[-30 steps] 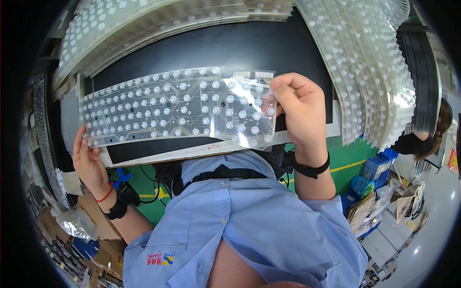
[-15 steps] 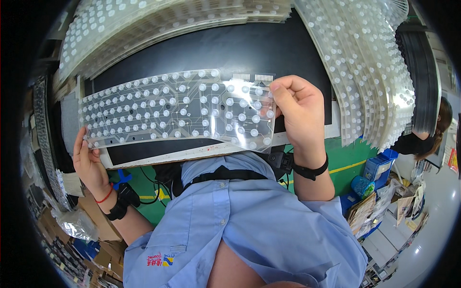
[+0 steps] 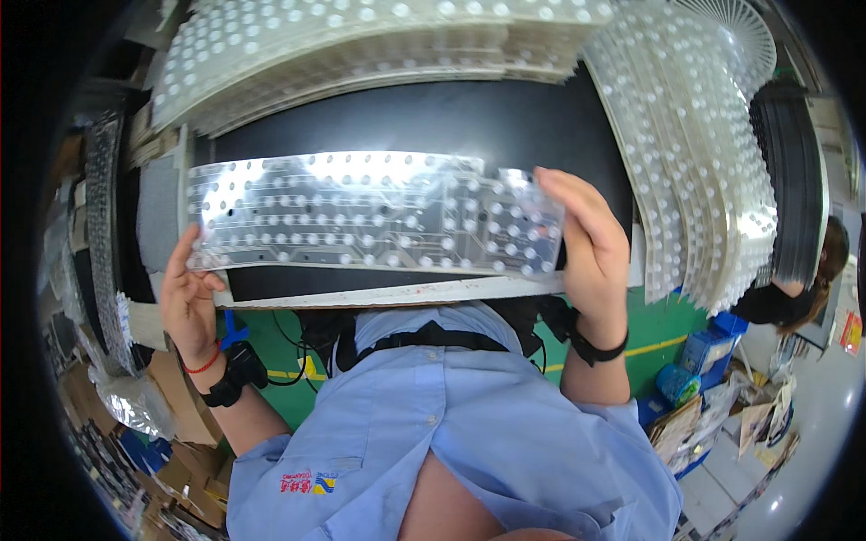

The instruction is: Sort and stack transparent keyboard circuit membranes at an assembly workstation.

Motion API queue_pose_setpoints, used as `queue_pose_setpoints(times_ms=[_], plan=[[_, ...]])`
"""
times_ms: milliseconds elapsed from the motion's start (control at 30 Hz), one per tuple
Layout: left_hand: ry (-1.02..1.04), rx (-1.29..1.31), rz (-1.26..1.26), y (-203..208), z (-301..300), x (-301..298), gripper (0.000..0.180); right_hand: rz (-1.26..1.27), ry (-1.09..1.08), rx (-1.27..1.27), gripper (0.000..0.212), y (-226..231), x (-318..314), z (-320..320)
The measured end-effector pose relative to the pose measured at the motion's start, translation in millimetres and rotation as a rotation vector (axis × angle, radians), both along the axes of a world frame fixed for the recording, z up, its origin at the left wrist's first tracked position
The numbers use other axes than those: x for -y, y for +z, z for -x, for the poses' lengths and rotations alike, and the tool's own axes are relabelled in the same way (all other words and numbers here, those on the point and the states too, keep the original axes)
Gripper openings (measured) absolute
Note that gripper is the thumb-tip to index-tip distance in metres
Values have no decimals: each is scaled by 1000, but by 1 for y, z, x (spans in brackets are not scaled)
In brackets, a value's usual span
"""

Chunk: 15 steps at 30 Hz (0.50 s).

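A clear keyboard membrane sheet (image 3: pixel 365 221), dotted with pale round domes and traced with fine lines, spans the space between my hands over a black work surface (image 3: pixel 410 117). At its lower left corner, the fingers of my left hand (image 3: pixel 191 298) hold the edge. My right hand (image 3: pixel 595 248) holds the opposite short edge, its fingers fairly straight along the upper right corner and its thumb partly hidden. Bright glare lies across the sheet's left and upper parts. Whether its underside touches the surface, I cannot tell.
A thick stack of similar domed sheets (image 3: pixel 361 45) lies along the far side. More fanned stacks (image 3: pixel 686 171) stand at the right, beside dark stacked sheets (image 3: pixel 798 189). The work surface's pale front edge (image 3: pixel 406 293) is near my waist. Another person (image 3: pixel 803 279) is at far right.
The membrane sheet's tilt has changed, spreading glare over its left and upper parts. My right hand has gone from pinching the upper right corner to straighter fingers along the right edge.
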State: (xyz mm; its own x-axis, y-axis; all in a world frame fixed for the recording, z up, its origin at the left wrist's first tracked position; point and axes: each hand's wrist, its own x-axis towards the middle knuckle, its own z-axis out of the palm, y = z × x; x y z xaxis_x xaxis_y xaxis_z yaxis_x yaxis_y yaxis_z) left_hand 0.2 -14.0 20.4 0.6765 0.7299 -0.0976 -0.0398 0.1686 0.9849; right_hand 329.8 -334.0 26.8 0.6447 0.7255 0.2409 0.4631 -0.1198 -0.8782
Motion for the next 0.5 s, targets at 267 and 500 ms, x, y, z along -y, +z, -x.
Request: queue_pose_setpoints(times_ms=[267,500], plan=[[-91,-325,-203,3,1,6,45,204,16,307,19,9,38,-2],[38,-63,-683,17,-29,-12,14,-241,-212,-173,8,28,48,-6]])
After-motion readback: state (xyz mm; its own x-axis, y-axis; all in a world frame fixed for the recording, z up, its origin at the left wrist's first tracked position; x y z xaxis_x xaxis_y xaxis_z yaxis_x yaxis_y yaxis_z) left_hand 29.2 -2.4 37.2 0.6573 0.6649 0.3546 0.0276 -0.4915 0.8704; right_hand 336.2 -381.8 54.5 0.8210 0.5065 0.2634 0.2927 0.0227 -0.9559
